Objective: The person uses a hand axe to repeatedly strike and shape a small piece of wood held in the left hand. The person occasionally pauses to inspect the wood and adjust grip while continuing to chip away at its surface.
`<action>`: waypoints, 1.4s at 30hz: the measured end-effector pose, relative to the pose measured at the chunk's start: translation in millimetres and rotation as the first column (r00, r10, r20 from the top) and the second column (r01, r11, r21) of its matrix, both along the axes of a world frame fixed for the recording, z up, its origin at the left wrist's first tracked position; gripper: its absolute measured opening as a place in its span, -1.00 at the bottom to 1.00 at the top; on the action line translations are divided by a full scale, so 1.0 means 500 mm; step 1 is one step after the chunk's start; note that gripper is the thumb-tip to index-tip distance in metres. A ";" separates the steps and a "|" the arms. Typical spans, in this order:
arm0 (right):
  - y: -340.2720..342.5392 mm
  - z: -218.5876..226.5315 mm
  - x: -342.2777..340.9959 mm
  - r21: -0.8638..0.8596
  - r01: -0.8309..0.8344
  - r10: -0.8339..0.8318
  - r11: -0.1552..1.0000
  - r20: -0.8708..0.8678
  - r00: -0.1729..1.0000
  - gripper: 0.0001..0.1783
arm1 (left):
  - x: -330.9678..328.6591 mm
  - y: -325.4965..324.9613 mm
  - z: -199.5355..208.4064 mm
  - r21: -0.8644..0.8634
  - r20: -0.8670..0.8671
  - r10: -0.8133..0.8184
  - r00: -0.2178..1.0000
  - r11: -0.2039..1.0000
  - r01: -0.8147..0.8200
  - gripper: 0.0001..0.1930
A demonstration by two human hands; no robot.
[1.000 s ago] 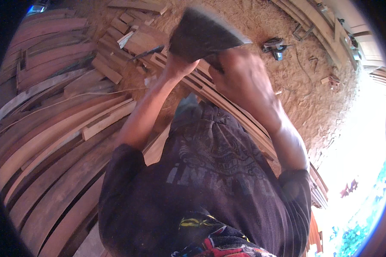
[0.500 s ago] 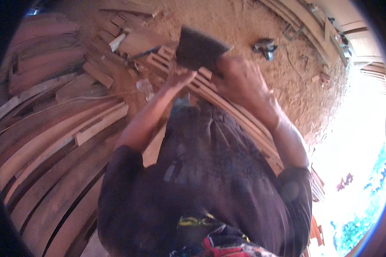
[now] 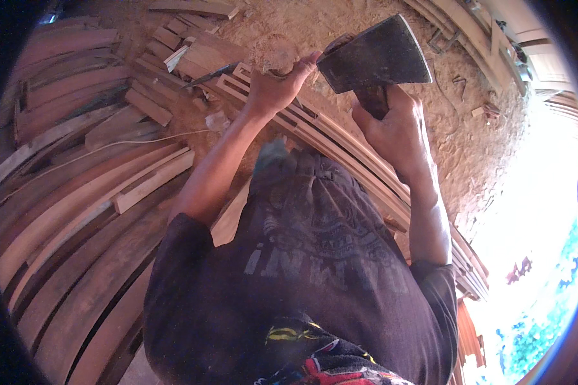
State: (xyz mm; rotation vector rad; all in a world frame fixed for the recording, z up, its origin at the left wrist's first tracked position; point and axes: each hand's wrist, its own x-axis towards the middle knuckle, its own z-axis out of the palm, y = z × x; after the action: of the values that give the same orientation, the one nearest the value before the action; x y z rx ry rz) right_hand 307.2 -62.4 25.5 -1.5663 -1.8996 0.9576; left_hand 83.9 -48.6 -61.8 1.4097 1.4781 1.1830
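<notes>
My right hand (image 3: 398,131) is wrapped round the short dark handle of a hatchet (image 3: 382,54). Its broad dark blade is raised, with the pale cutting edge facing right. To the left, my left hand (image 3: 276,90) is closed above the long wooden strips (image 3: 347,151), its thumb stretched up close to the hatchet's back end. Whatever its curled fingers hold is hidden; a thin dark edge shows just below them. The strips lie side by side, slanting from upper left to lower right in front of my body. Rectangular slots show in a strip near my left hand.
Long curved planks (image 3: 77,269) are stacked on the left, with a short wooden block (image 3: 153,183) on top. Offcuts (image 3: 202,54) lie at the upper left on brown, debris-strewn ground (image 3: 469,141). Long beams (image 3: 459,35) run along the upper right.
My right hand has raised the hatchet up and to the right, turning its blade. My left hand has moved up and slightly right. The metallic tool on the ground is now hidden behind the blade.
</notes>
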 end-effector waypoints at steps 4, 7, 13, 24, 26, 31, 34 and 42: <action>-0.005 0.001 0.005 -0.033 0.006 -0.007 0.999 -0.034 0.999 -0.68 | 0.001 0.011 -0.006 -0.017 -0.042 -0.008 0.999 1.000 0.007 -0.87; -0.004 0.002 0.009 -0.046 -0.007 0.006 0.999 -0.011 1.000 -0.69 | 0.010 0.013 -0.016 0.031 0.039 0.022 0.999 0.999 -0.023 -0.88; 0.002 0.032 0.003 0.039 -0.005 0.006 0.999 -0.024 1.000 -0.69 | 0.003 0.015 -0.010 -0.095 -0.099 0.003 0.995 0.995 -0.013 -0.84; 0.018 0.066 -0.057 0.311 -0.281 0.260 0.908 0.110 0.959 -0.77 | 0.005 -0.008 -0.049 0.246 -0.463 0.050 0.885 0.967 0.074 -0.67; 0.014 0.081 -0.061 0.372 -0.220 0.216 0.902 0.054 0.975 -0.75 | 0.010 -0.025 -0.013 -0.004 -0.414 -0.040 0.910 0.999 0.042 -0.69; 0.003 0.036 -0.084 0.271 -0.371 0.312 0.888 0.237 0.920 -0.77 | -0.016 -0.021 -0.105 0.224 -0.472 0.014 0.882 0.969 0.105 -0.78; 0.015 0.058 -0.081 0.315 -0.407 0.354 0.857 0.213 0.911 -0.89 | -0.014 -0.034 -0.117 0.401 -0.648 0.166 0.744 0.904 0.148 -0.80; -0.020 0.007 -0.086 0.229 -0.445 0.376 0.866 0.288 0.881 -0.82 | -0.027 -0.018 -0.212 0.278 -0.659 -0.011 0.752 0.925 0.258 -0.83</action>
State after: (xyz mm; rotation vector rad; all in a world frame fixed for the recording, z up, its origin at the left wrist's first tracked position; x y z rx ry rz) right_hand 264.5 -72.6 29.0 -1.1605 -2.4840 0.6284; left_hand 70.2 -57.3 -167.8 2.3179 1.6093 0.9276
